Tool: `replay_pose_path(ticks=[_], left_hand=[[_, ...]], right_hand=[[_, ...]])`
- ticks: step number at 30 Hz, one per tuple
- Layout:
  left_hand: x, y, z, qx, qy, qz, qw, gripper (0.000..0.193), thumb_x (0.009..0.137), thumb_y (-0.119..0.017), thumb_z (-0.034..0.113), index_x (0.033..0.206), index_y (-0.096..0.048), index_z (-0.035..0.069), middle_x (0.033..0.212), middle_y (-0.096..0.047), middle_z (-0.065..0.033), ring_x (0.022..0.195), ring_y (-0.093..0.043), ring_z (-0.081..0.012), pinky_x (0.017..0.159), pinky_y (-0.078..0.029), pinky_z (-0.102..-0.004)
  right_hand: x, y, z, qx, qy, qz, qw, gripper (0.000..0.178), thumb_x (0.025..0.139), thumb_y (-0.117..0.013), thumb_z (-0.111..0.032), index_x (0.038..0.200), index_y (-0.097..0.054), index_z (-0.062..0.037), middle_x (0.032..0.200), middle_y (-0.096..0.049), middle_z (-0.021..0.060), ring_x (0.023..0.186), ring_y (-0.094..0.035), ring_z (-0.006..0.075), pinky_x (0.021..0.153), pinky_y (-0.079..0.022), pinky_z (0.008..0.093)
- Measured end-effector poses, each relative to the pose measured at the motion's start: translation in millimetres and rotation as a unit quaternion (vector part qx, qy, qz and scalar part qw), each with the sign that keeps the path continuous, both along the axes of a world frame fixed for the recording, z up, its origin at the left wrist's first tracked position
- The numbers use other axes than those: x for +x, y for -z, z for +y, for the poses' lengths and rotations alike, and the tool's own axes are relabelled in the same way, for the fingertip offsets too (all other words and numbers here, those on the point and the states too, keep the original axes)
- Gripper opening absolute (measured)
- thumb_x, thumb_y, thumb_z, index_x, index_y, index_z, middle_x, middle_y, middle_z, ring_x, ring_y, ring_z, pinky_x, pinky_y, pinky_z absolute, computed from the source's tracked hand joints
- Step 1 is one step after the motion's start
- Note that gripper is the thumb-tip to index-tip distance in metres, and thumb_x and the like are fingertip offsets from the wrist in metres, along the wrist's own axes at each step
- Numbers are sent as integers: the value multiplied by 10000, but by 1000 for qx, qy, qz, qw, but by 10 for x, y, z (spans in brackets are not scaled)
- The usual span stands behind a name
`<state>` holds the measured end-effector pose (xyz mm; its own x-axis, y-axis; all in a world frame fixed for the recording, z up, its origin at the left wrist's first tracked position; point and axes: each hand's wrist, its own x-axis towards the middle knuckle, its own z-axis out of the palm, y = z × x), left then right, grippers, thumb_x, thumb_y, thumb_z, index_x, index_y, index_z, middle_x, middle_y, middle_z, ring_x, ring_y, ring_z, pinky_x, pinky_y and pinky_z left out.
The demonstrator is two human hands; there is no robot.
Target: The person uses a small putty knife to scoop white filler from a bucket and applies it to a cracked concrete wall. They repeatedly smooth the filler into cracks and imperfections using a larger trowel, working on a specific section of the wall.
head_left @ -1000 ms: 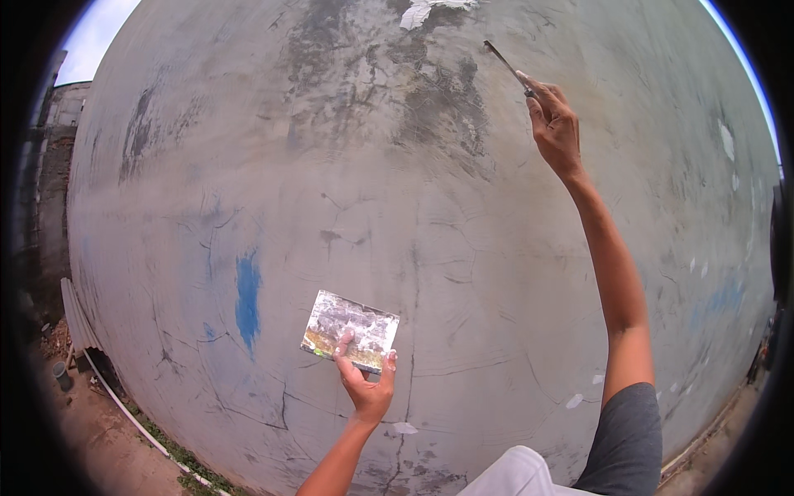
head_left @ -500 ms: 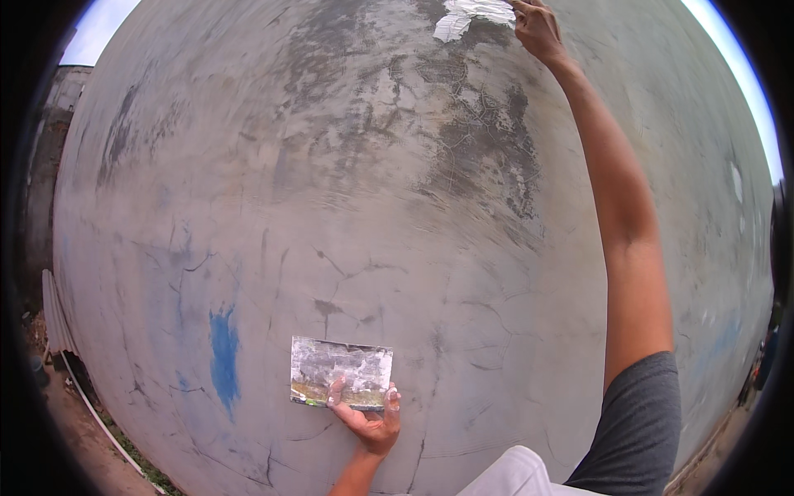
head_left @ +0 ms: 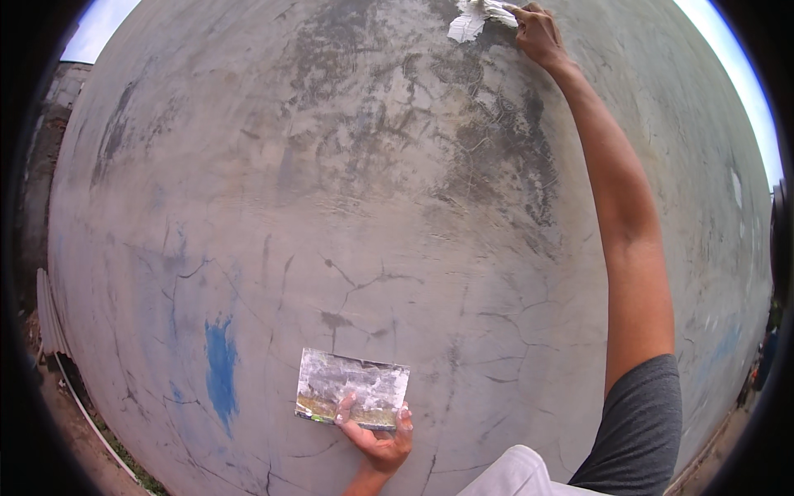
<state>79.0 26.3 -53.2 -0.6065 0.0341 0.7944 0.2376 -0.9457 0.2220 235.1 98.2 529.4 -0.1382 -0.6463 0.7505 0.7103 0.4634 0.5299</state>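
Note:
Low in the view, my left hand (head_left: 383, 446) is closed round the lower edge of a rectangular putty board (head_left: 356, 376). The board is smeared white and grey, with a yellowish band along its bottom; white residue coats my fingertips. My right arm stretches up to the top of the wall, where my right hand (head_left: 539, 35) grips a putty knife (head_left: 499, 11), only partly visible and coated white. Beside the knife, a ragged patch of wet white putty (head_left: 466, 26) lies on the dark, mottled part of the grey wall (head_left: 529, 281).
Fine cracks run through the wall's lower half, with a blue paint smear (head_left: 221, 372) at left. Pale corrugated sheets (head_left: 51, 314) and a thin white pipe (head_left: 95, 430) stand at the lower left. A white cap brim (head_left: 517, 475) juts in at the bottom.
The board and my left hand have shifted slightly right and down, tilting a little. The knife end of my right hand shows more clearly; the white patch appears slightly further right.

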Motion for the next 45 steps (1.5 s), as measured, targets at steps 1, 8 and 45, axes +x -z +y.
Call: replay_pose_path(ticks=[1,8,45], left_hand=[[-4,5,-7,-3,3,1,1000,694,767,-638,0,1279,-169,1,1101,-366,-177,895,-557,-202,757,-527,-291],[-28,28,0,-20,-3,-12,1000,694,755,-654,19,1267,-187,-19,1108,-361,-182,929,-542,-215,773,-511,-293],[119,486,-943,-174,4,111,978,579,950,-327,407,1269,-409,-70,1107,-544,-188,959,-561,-238,859,-427,-357]], right_hand=[[-13,26,-22,-24,-3,-5,1000,382,749,-528,-56,1088,-657,-175,1032,-621,182,955,-591,349,811,-486,411],[-94,210,-66,-1,19,27,999,352,752,-527,-53,1059,-669,-148,1056,-613,181,980,-577,354,851,-466,423],[-526,5700,-1222,-441,-488,-330,677,457,846,-541,42,1251,-331,13,1047,-497,148,783,-616,189,634,-512,286]])
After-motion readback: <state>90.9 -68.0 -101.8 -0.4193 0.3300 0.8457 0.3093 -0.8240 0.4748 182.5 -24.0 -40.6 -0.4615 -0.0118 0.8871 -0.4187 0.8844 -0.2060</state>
